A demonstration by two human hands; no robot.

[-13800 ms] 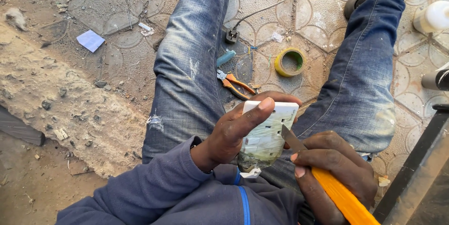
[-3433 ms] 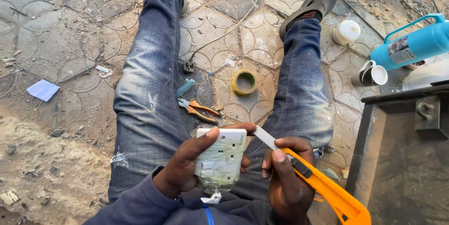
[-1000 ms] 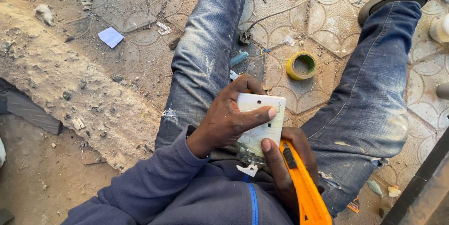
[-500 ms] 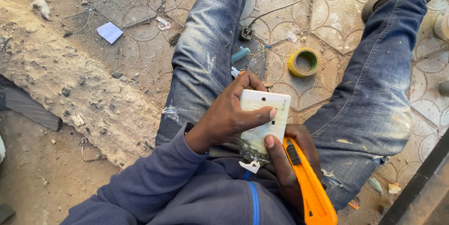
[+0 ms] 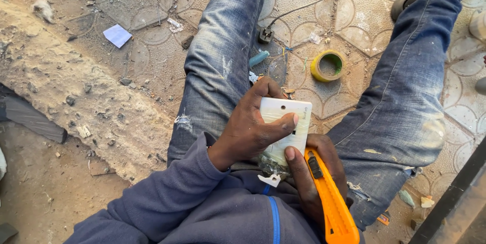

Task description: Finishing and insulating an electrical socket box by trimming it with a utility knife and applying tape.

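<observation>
Status, all places taken from the white socket plate (image 5: pixel 284 130): it sits in the lap between the two jeans legs, face up, still partly in clear plastic wrap. Wrap looks bunched at the plate's near end with a small white tag hanging off it, so by my read the unwrapping is started, not finished. How much film is left on the face I can't tell.

Left hand (image 5: pixel 250 130) grips the plate from its left side, thumb pressed across the face, fingers curled around the far edge. Right hand (image 5: pixel 314 173) is just below the plate, fingers closed around an orange utility knife (image 5: pixel 329 198), forefinger pressed up against the plate's near end. Blade tip is hidden behind the plate and hand.

Surface: dusty patterned floor tiles (image 5: pixel 354 16) beyond the plate, grit and scraps all over. Just beyond the plate to the right lies a yellow tape roll (image 5: pixel 327 66). Beyond it to the left, a black plug (image 5: pixel 266 34) on a thin cable, plus a small blue-green piece near it. Far left of the plate, a rough concrete strip (image 5: pixel 76 92) and a scrap of white paper (image 5: pixel 117 35). Dark metal frame at the far right, bottom corner. Looks like a work site in daylight.
</observation>
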